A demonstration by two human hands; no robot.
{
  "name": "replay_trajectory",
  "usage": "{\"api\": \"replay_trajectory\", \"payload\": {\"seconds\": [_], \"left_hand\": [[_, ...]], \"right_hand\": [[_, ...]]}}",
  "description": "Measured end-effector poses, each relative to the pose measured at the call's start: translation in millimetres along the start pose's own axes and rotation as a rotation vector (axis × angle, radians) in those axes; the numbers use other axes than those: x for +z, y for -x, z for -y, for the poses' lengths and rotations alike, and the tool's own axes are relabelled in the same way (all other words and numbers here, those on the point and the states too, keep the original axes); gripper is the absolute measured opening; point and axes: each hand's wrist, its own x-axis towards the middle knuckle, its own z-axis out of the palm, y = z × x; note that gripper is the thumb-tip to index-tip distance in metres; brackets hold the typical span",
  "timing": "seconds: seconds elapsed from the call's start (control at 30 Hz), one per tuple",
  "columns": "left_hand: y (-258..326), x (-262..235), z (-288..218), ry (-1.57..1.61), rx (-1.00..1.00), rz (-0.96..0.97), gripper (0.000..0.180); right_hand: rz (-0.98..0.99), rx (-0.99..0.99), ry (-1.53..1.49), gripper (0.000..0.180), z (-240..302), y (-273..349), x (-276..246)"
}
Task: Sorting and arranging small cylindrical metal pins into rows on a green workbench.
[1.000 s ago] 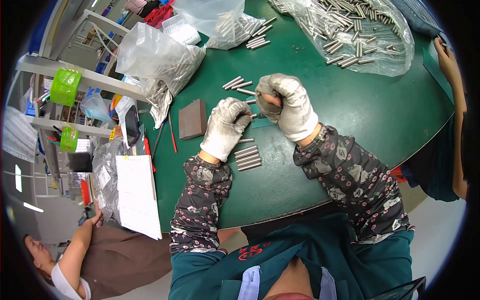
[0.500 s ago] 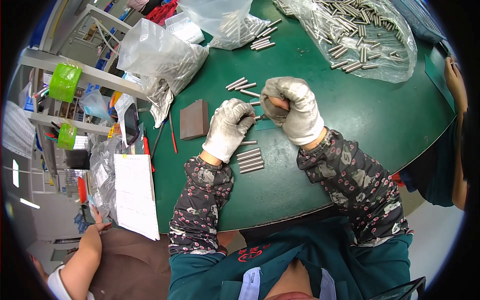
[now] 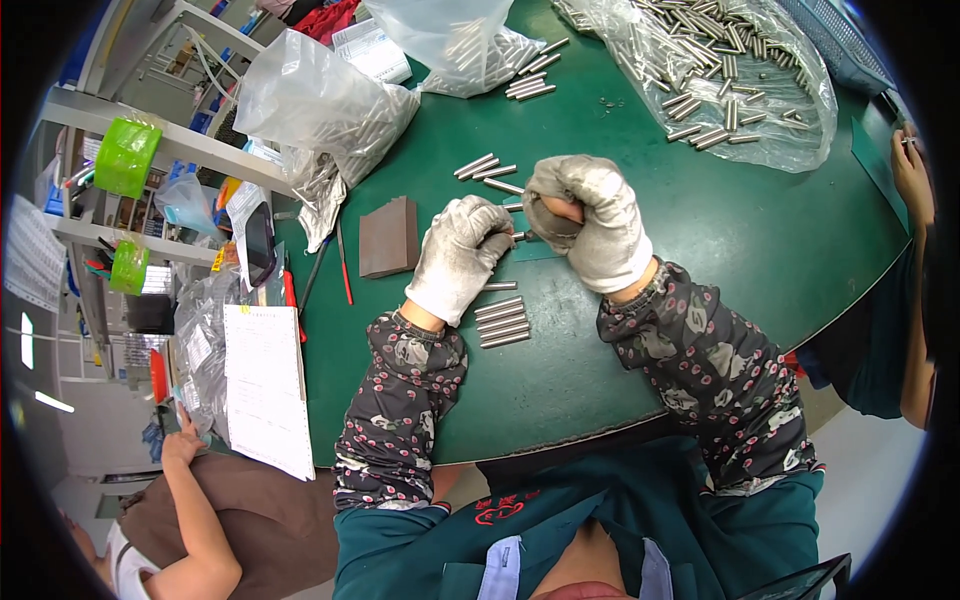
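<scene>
My left hand (image 3: pixel 460 255), in a white work glove, is closed with its fingertips on a short metal pin (image 3: pixel 520 237). Close to the pin's other end, my right hand (image 3: pixel 592 222) is curled into a fist in a soiled glove, a bare fingertip showing. Whatever lies inside that fist is hidden. Under the hands is a small teal sheet (image 3: pixel 540 252), partly covered. Below my left hand lies a neat row of metal pins (image 3: pixel 503 322); a few loose pins (image 3: pixel 478 167) rest beyond it. A brown block (image 3: pixel 388 238) sits to its left.
Plastic bags of pins (image 3: pixel 330 110) stand at the back left. An opened bag (image 3: pixel 740 80) spills many pins at the back right, beside a blue basket (image 3: pixel 835 40). Papers (image 3: pixel 268 390), a phone (image 3: pixel 260 243) and a red pen-like tool (image 3: pixel 345 265) lie left. Co-workers are on both sides.
My hands have hardly moved, still close together around the pin. The co-worker at the left has shifted an arm, and the view has moved slightly.
</scene>
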Motion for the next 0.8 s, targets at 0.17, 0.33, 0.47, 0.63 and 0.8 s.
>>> {"api": "replay_trajectory", "payload": {"seconds": [0.17,0.33,0.47,0.63,0.8], "left_hand": [[1.3,-0.3,2.4,-0.006,0.0,0.003,0.014],[-0.3,3.7,3.0,-0.011,0.014,0.002,0.014],[0.5,5.2,6.3,-0.002,0.012,-0.012,0.014],[-2.1,5.7,7.1,-0.02,0.004,-0.005,0.016],[-1.0,0.2,-0.2,-0.093,0.019,0.004,0.016]], "right_hand": [[0.006,-0.045,-0.04,0.042,-0.4,-0.9,2.1],[0.002,-0.025,-0.012,0.043,-1.6,-0.5,-1.1],[-0.029,-0.052,0.078,0.044,-2.0,-3.2,6.2],[0.078,-0.026,-0.032,0.028,-6.4,-4.8,0.9],[0.05,-0.152,0.255,0.044,-5.7,-7.4,14.0]]}}
